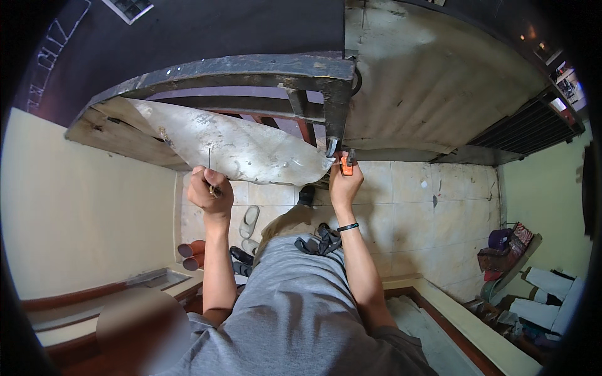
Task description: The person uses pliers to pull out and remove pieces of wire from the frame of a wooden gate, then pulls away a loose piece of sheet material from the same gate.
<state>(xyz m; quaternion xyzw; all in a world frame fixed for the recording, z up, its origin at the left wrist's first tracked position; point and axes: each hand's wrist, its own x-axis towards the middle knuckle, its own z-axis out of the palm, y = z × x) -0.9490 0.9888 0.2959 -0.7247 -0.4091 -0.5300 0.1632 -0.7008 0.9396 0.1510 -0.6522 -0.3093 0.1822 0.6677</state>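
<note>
- Two bare hands, one person's; the left hand (210,191) is curled into a fist around one thin dark rod (209,158), whose upper end points up in front of the pale sheet; whether the fist touches the sheet, I cannot tell.
- The right hand (346,185) is clamped on one orange-and-dark tool (347,166), just beside the sheet's right-hand tip; its exact kind is too small to tell.
- One stained, whitish-grey pale sheet (232,147), irregular in outline; it stretches across the lower left part of one dark barred frame (335,100), its right-hand tip near the frame's upright.
- One large dull grey-brown panel (439,88) to the right of that upright; one dark slatted grille (530,122) farther right.
- One black band (348,227) around the right wrist; one grey shirt (288,301) on the torso.
- Below, on the pale tiled floor (407,219): two light sandals (249,219), one behind the other; two reddish-brown pipes (191,249), side by side by the left wall (81,207).
- Far right, one purple container (500,239) amid piled goods; several white cloths (549,283) near it, their number hard to tell.
</note>
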